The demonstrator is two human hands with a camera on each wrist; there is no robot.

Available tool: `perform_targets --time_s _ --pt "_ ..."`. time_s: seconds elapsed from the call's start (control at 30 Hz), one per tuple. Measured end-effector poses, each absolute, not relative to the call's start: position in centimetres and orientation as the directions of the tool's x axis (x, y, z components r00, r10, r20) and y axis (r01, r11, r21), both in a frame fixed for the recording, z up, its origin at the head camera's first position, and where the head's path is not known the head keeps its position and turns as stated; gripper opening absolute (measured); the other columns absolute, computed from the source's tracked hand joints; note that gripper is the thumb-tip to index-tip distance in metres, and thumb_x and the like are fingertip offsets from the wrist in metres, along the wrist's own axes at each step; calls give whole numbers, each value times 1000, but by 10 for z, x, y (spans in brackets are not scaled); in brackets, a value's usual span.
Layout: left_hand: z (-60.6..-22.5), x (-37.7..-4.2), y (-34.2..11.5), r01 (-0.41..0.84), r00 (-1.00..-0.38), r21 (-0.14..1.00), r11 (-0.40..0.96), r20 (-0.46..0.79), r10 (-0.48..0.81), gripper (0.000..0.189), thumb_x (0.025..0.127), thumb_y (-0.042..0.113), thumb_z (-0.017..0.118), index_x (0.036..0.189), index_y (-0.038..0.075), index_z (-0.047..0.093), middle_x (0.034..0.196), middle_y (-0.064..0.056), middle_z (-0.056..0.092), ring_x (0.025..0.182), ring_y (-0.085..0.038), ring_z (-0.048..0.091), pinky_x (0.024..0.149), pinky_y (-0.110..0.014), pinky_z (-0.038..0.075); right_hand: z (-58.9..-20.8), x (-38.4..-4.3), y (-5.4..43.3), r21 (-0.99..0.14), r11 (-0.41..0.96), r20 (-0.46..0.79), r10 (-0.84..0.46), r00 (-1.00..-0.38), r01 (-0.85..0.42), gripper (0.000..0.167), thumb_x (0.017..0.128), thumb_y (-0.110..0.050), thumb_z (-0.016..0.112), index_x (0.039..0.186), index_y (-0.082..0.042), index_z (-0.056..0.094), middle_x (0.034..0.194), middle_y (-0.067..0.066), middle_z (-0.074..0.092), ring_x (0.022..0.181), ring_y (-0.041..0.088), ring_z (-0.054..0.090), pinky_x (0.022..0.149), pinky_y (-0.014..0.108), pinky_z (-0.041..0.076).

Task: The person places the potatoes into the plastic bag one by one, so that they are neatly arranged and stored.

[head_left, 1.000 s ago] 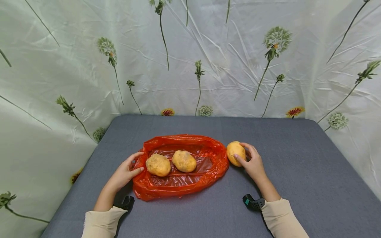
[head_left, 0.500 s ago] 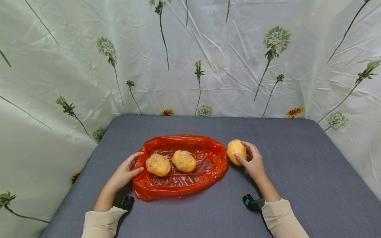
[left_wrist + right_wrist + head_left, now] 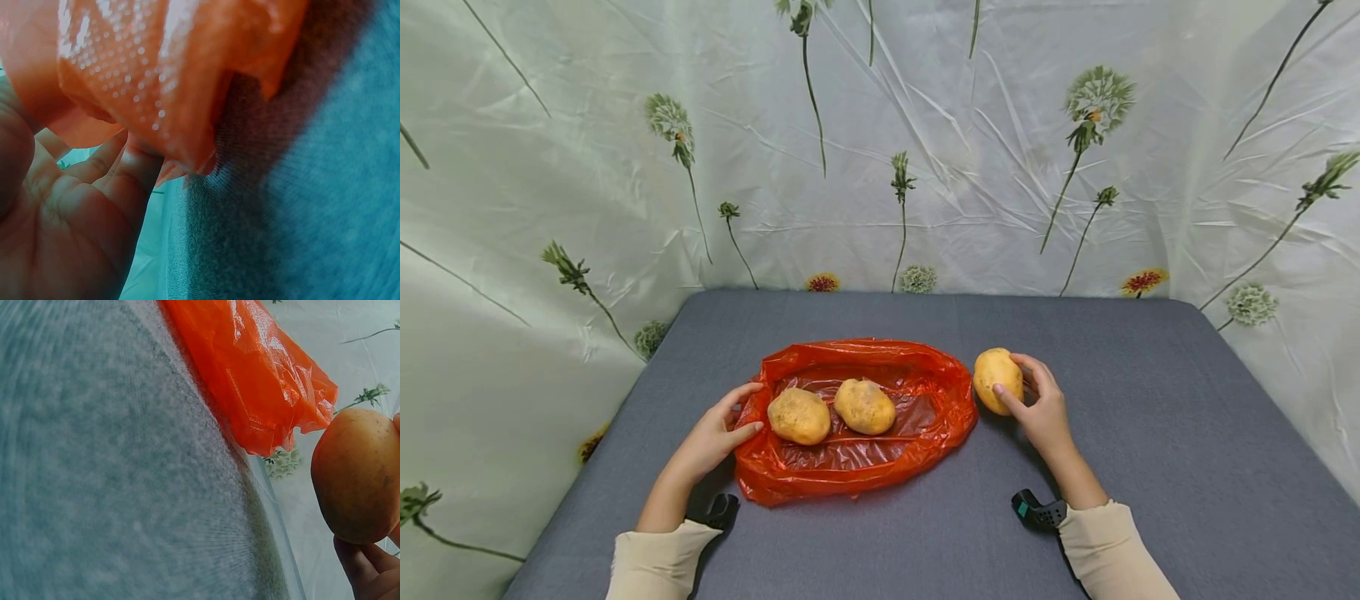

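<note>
A red plastic bag [image 3: 857,479] lies on the grey table with its mouth spread wide and its rim rolled outward. Inside it are two potatoes [image 3: 799,417], lying side by side. My left hand [image 3: 718,433] holds the bag's left side between thumb and fingers; in the left wrist view the fingers reach behind the plastic [image 3: 144,69]. Just beyond the bag's right end, my right hand [image 3: 1041,408] grips a third potato [image 3: 997,382], thumb in front and fingers at the back. The right wrist view shows this potato [image 3: 356,475] raised off the table, next to the bag.
The table [image 3: 1150,433] has a grey cloth surface that reaches back to a pale curtain [image 3: 970,167] printed with dandelions. Dark wrist devices [image 3: 1037,510] sit at both forearms, just below beige sleeves [image 3: 1112,550].
My right hand has moved slightly right, and the potato in its grip has shifted a little up and to the right. The left hand, the bag and its two potatoes stay put.
</note>
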State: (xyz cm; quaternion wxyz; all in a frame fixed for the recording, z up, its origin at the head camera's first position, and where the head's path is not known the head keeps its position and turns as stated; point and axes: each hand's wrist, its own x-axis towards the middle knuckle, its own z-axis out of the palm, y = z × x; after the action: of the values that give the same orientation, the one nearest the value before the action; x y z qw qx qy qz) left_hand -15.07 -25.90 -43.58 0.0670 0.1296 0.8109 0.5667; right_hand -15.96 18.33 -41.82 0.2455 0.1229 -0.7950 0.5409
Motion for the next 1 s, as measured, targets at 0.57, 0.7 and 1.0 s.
perform_targets --time_s 0.57,0.7,1.0 --pt "-438 -153 -259 154 -954 932 329 53 296 54 86 5 59 133 4 33 133 -26 32 101 -37 49 72 -29 48 -411 -158 182 -773 390 566 67 -821 -501 49 70 12 67 116 12 49 114 25 49 96 28 51 79 15 41" --pt "-439 -153 -260 158 -953 932 325 58 297 54 86 3 59 133 4 33 132 -26 33 100 -36 50 71 -29 48 -408 -158 181 -763 386 581 57 -812 -518 50 70 11 68 116 12 49 115 24 48 98 18 50 80 15 41" --pt "-438 -152 -260 153 -955 931 331 53 292 54 86 3 59 133 4 33 130 -27 35 98 -35 51 70 -29 49 -403 -156 177 -745 380 605 39 -795 -548 51 69 13 68 116 13 49 116 25 48 99 12 50 81 14 40"
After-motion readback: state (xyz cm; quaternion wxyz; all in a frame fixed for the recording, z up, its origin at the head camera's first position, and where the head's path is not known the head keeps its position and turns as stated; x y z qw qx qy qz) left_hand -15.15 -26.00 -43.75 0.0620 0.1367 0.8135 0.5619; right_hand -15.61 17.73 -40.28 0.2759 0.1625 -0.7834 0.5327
